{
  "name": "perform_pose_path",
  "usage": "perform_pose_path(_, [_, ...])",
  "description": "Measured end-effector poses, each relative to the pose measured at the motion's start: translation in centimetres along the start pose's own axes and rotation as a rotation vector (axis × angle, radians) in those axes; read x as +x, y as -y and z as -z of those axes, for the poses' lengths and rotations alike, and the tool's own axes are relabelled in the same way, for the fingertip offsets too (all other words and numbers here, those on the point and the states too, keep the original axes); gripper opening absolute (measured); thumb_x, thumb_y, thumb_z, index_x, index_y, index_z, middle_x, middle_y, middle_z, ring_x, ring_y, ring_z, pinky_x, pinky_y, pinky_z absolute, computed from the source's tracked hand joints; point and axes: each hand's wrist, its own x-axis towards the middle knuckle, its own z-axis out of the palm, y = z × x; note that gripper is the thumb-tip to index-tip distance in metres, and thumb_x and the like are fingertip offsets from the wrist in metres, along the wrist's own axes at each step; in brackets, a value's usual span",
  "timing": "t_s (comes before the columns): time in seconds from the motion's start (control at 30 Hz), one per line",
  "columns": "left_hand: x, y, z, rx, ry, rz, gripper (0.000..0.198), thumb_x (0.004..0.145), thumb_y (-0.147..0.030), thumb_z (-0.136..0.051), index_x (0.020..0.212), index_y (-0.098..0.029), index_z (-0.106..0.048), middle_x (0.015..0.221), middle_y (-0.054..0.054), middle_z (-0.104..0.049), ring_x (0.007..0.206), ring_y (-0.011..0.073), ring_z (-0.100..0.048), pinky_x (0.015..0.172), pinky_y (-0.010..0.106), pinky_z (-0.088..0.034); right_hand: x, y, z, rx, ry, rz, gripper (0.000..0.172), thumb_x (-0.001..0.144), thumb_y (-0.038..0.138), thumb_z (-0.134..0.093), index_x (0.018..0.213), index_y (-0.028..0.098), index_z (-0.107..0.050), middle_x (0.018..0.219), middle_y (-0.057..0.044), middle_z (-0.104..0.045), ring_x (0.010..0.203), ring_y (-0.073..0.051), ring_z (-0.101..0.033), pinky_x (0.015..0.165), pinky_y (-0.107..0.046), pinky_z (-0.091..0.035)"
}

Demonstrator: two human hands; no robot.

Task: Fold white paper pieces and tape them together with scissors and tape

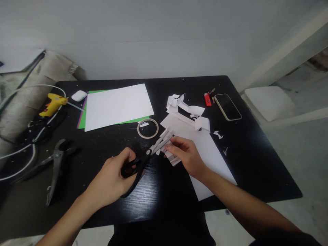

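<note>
just below the tape ring (148,128), the scissors (148,152) are gripped by the left hand (115,177), fingers closed through the handles, and the blades meet a folded paper piece (174,160) pinched in the right hand (186,155), whose fingers partly hide it. paper scraps (187,109) lie right of the ring, stacked sheets (118,104) left of it, and pliers (56,164) further left.

No readable text, label, brand or number anywhere; paper sheets blank, phone screen dark.
</note>
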Motion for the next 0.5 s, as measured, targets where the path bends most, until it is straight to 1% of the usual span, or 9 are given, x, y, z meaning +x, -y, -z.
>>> perform_pose_path(0.27, [-0.09,0.26,-0.07,0.0,-0.008,0.004,0.022,0.088,-0.031,-0.069,0.09,-0.025,-0.048,0.072,-0.008,-0.056,0.062,0.0114,-0.049,0.058,0.021,-0.043,-0.01,-0.11,0.01,-0.007,-0.007,0.003,0.012,0.087,0.032,-0.075,0.082,0.022,-0.079,0.077,-0.001,-0.074,0.071,-0.016,-0.067,0.067,-0.03,-0.054])
perform_pose_path(0.5, [0.04,0.1,-0.17,0.013,-0.016,0.009,0.023,0.089,-0.035,-0.069,0.091,-0.024,-0.048,0.072,-0.008,-0.058,0.062,0.0114,-0.051,0.058,0.022,-0.043,0.1,-0.2,0.08,-0.003,0.005,0.013,0.011,0.086,0.031,-0.074,0.082,0.023,-0.08,0.076,0.0,-0.074,0.068,-0.015,-0.065,0.065,-0.029,-0.053])
